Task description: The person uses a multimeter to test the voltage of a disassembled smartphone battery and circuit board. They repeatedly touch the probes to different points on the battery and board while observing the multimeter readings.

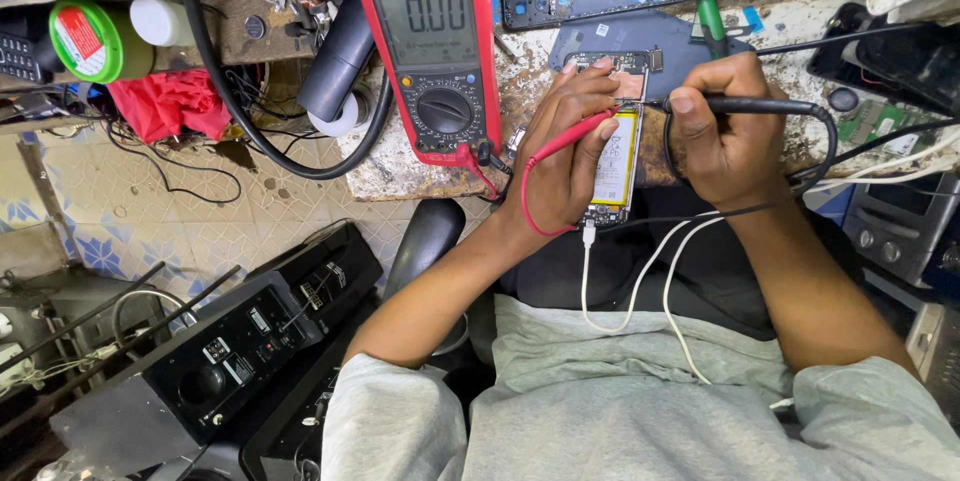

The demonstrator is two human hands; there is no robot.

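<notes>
The left hand (565,156) is gripping a red probe (570,141), its fingers closed around the shaft, and is resting on an opened phone (615,156) lying at the near edge of the worktop (400,176). The right hand (725,126) is pinching a black probe (760,106) with its fingers closed, the tip pointing at the phone's upper end near the circuit board (620,63). A white cable (640,281) is hanging from the phone's lower end. A red multimeter (432,41) is standing just left of the left hand, its red lead (525,191) looping toward it. A black speaker (220,361) is sitting below on the floor side.
</notes>
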